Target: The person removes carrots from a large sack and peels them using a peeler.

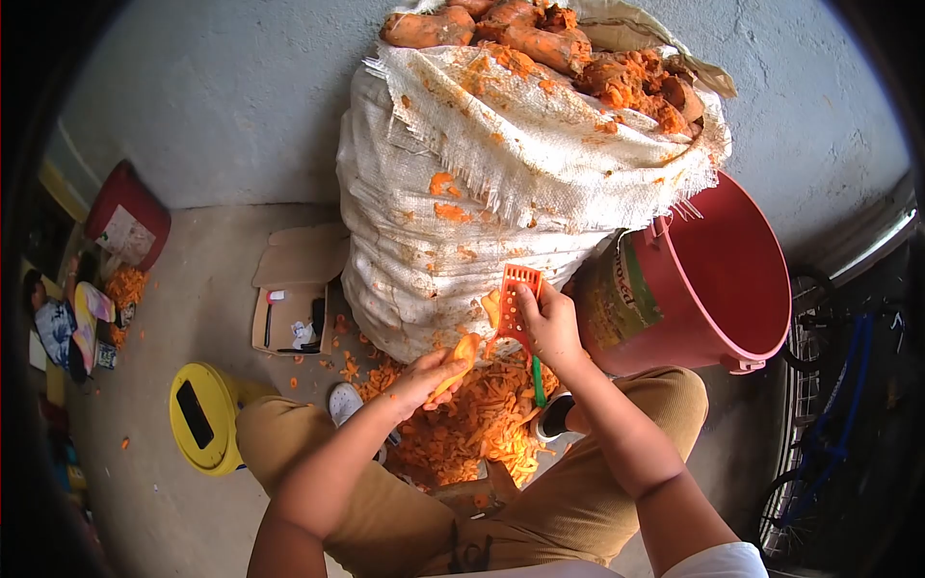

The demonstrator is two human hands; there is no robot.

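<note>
Two bare hands are at work above a heap of shavings. Left hand [422, 380]: fingers closed around an orange piece [461, 360], whose pale-edged upper end sticks out past the fingers toward the right. Right hand [553, 335]: gripping a red perforated tool [520, 277], thumb pressed against its holed face, the flat end pointing up in front of the sack [434, 222]. The orange piece sits just below and to the left of the tool, apart from it. Beneath the right hand hangs a green stick [538, 381]; it may be the tool's handle, though its join is hidden.

Orange shavings [462, 433] cover the floor between the person's shoes, with loose bits scattered to the left. The white woven sack stands against the wall [251, 106], streaked with orange, and brown-skinned roots [429, 29] lie on its top beside crumbled orange pulp [626, 82]. Right of it leans a red bucket [689, 299], its mouth toward the viewer. On the left, an open cardboard box [299, 260] holds small items, and a dark phone [195, 414] lies on a yellow lidded tub [228, 409].
</note>
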